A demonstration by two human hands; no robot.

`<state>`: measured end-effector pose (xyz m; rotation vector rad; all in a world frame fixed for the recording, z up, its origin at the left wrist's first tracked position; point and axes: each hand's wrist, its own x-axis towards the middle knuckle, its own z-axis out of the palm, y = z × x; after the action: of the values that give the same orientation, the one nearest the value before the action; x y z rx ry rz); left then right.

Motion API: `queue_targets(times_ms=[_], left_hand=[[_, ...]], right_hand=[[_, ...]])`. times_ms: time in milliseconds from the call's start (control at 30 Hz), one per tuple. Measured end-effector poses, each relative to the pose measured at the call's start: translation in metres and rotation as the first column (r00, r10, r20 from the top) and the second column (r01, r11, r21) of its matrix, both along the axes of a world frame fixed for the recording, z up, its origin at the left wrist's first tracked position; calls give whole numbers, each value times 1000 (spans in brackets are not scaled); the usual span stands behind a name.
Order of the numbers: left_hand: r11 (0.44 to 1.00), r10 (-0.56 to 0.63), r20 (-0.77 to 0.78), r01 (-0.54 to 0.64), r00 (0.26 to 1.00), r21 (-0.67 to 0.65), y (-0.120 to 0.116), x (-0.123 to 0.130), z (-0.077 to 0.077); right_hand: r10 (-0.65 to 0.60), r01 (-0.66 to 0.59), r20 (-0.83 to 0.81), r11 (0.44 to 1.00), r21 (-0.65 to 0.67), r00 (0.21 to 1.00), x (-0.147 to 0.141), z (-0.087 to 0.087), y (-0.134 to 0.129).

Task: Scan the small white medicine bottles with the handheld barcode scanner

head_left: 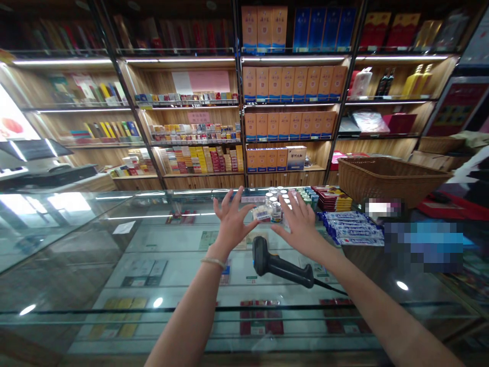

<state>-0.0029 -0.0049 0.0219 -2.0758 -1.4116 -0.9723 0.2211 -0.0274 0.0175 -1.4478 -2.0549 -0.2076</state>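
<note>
Pale barcoded pack (262,213) sits between left hand (232,224) and right hand (301,227), fingers spread, beyond smooth curved scanner (284,268).

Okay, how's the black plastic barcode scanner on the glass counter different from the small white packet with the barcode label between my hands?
Colour: the black plastic barcode scanner is dark; the small white packet with a barcode label is pale.
Size: the scanner is much longer than the packet.
Shape: the scanner has a handle and black cable; the packet is compact.

Pale pack (262,212), black scanner (281,267), brown basket (382,178) (woven pattern)
</note>
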Motion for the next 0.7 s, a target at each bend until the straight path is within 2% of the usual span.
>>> queue_targets(times_ms=[167,267,533,700], left_hand=[[1000,11,14,-11,1000,-16,4,-2,-5],[1000,10,21,-10,1000,-25,5,-3,-8],[999,32,1,-32,999,-29,6,-3,-10],[1000,22,5,-22,1000,-7,6,-3,-10]], right_hand=[[147,-138,28,968,-210,989,-7,-27,-42],[149,-131,31,939,-318,988,-10,-39,-57],[93,-72,80,970,-232,992,-16,-47,-64],[90,-64,96,966,-250,991,-17,-44,-63]])
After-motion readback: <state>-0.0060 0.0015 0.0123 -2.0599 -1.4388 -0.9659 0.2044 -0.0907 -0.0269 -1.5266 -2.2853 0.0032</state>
